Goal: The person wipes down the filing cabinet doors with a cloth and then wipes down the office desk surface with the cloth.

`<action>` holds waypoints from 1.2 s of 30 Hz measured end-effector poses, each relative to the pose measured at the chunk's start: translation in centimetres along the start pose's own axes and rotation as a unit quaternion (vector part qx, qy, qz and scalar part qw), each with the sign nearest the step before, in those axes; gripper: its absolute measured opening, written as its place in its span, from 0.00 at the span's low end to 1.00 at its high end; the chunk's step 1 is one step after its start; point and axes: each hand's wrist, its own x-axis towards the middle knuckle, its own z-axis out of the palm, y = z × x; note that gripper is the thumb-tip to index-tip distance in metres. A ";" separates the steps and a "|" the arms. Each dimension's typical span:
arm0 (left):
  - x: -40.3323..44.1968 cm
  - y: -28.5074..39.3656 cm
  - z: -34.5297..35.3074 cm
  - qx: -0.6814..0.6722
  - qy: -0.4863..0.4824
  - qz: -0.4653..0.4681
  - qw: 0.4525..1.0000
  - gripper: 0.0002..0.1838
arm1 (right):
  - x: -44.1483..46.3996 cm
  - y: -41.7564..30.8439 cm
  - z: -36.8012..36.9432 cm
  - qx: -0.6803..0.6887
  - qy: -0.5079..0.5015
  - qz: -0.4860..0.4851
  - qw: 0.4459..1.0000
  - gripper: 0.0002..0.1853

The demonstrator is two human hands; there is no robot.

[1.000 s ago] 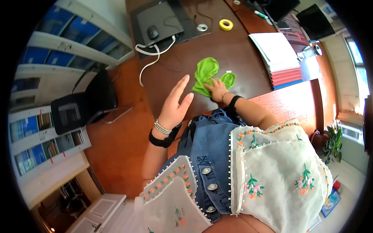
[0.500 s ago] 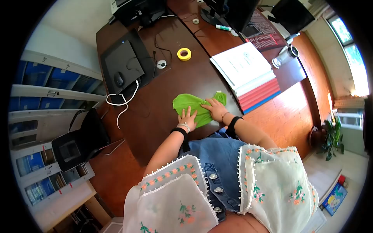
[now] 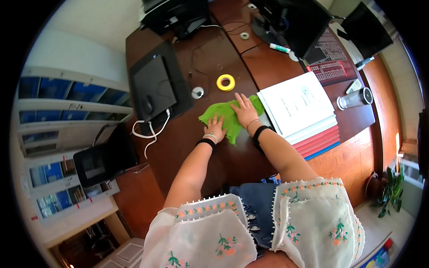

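A bright green cloth [image 3: 229, 117] lies spread and wrinkled on the dark brown desk [image 3: 187, 147]. My left hand [image 3: 216, 128] rests flat on its left part, fingers apart. Flat on the right part of the cloth is my right hand [image 3: 245, 111], its fingers stretched toward the far side of the desk. The cloth's right end touches or nearly touches a stack of papers and folders [image 3: 297, 105]. Beyond the hands sits a roll of yellow tape [image 3: 225, 82].
A closed black laptop [image 3: 154, 85] with a mouse [image 3: 146, 105] and white cables [image 3: 152, 134] lies at left. A glass bottle [image 3: 354, 98] is right of the papers. Farther back are a printer [image 3: 174, 18], a glue stick [image 3: 280, 48] and a monitor [image 3: 295, 27]. A black chair [image 3: 105, 156] stands at left.
Both hands have moved farther forward over the desk, and the cloth has shifted away from my body with them. The view has moved too. Both hands stay spread on the cloth.
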 end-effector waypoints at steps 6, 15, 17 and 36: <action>4.8 1.5 -1.0 0.007 0.053 0.021 0.998 0.34 | 2.0 0.3 -0.3 0.032 -0.120 0.134 0.983 0.30; 3.4 0.2 1.5 0.044 0.067 0.075 0.994 0.34 | -0.2 0.4 -0.8 -0.065 -0.195 0.067 0.976 0.36; 1.5 1.2 2.0 0.061 0.045 0.068 0.995 0.33 | -1.8 -0.1 -1.0 -0.075 -0.209 0.050 0.974 0.36; -14.0 5.2 12.5 0.145 -0.003 0.316 0.938 0.29 | -26.5 -0.2 -2.4 0.050 -0.181 -0.014 0.982 0.37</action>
